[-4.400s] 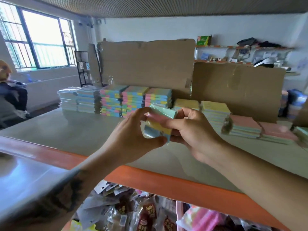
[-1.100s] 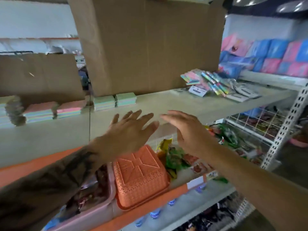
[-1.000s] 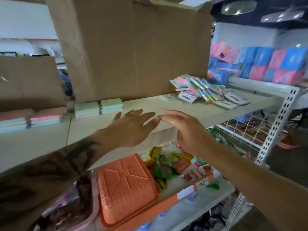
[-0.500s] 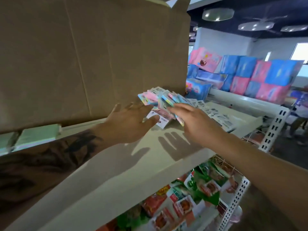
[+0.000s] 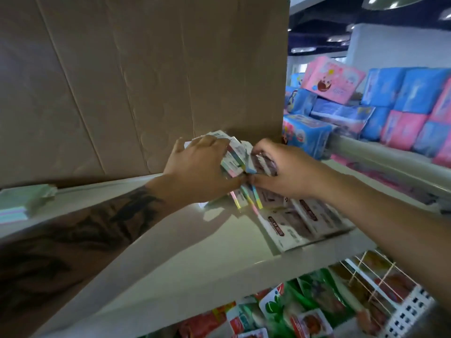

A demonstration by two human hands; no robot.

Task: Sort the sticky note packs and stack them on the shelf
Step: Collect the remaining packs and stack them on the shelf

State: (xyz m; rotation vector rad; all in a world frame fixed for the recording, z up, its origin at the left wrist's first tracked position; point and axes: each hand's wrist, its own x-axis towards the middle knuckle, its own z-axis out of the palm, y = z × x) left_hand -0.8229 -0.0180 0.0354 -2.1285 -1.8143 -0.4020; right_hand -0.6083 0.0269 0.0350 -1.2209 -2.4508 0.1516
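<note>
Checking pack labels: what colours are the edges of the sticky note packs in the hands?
Pastel stripes of pink, yellow, green and blue on the sticky note packs; head view.

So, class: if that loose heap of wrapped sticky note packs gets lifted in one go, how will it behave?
The sticky note packs lie fanned and tilted, so they would probably slide apart. Their glossy wrappers look slippery. Both hands, left hand and right hand, gather them, suggesting one hand wouldn't hold them.

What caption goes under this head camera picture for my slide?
Both hands, left hand and right hand, gather sticky note packs on the shelf by a cardboard sheet.
</note>
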